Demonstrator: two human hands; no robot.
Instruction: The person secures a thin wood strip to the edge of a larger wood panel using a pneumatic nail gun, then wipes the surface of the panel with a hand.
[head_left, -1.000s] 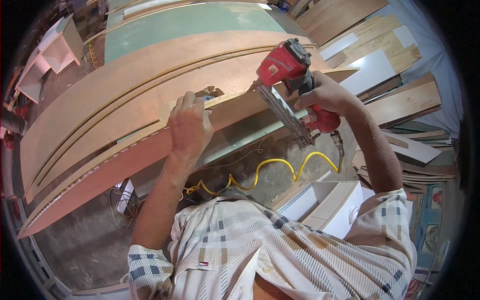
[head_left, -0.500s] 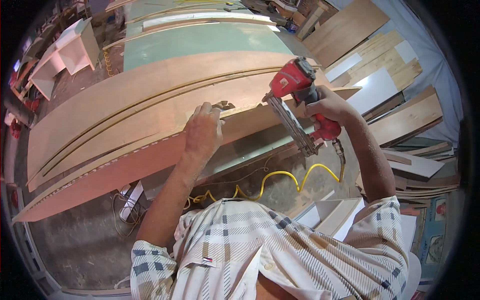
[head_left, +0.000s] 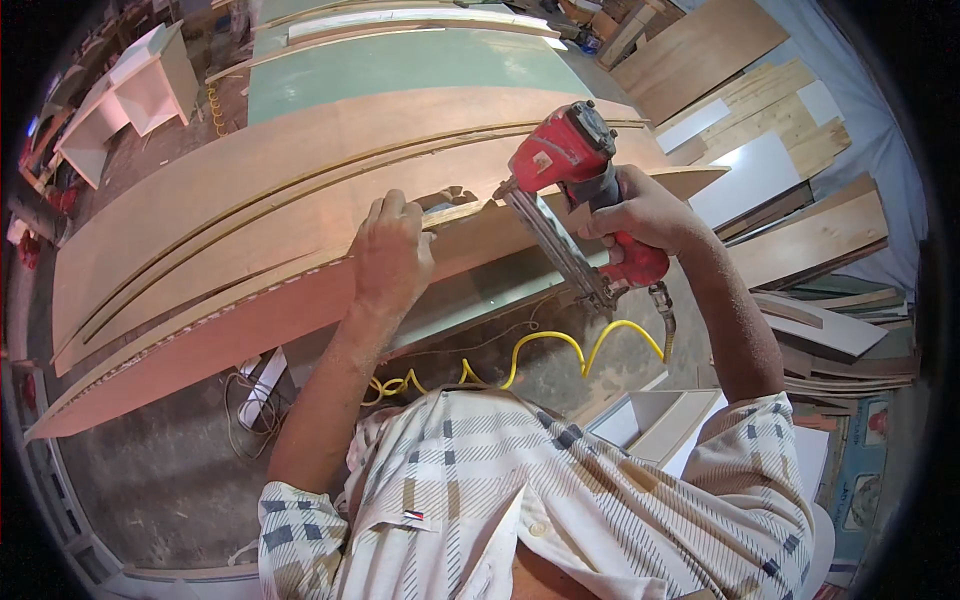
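Observation:
In my right hand (head_left: 640,213) is a red nail gun (head_left: 562,150), my fingers wrapped round its handle. The gun's nose meets the top edge of a long, upright plywood panel (head_left: 230,345), and its slanted magazine hangs on the near side. My left hand (head_left: 392,252) is closed over the same edge, left of the nose, pinching a pale wood strip (head_left: 466,212) along it. Some fingertips are hidden behind the edge. A small grey-brown thing just beyond it is too unclear to name. From the gun's handle runs a coiled yellow air hose (head_left: 545,337).
Beyond the edge lies a wide plywood sheet (head_left: 200,215) with thin strips on it. A green-topped surface (head_left: 420,75) is farther off. Stacked boards (head_left: 810,235) stand at the right. A white cabinet (head_left: 155,85) is at the far left. White box-like pieces (head_left: 645,425) sit near my body.
My right hand has brought the nail gun leftward, closer to my left hand, with its nose farther along the panel's edge. My left hand has shifted slightly left and up.

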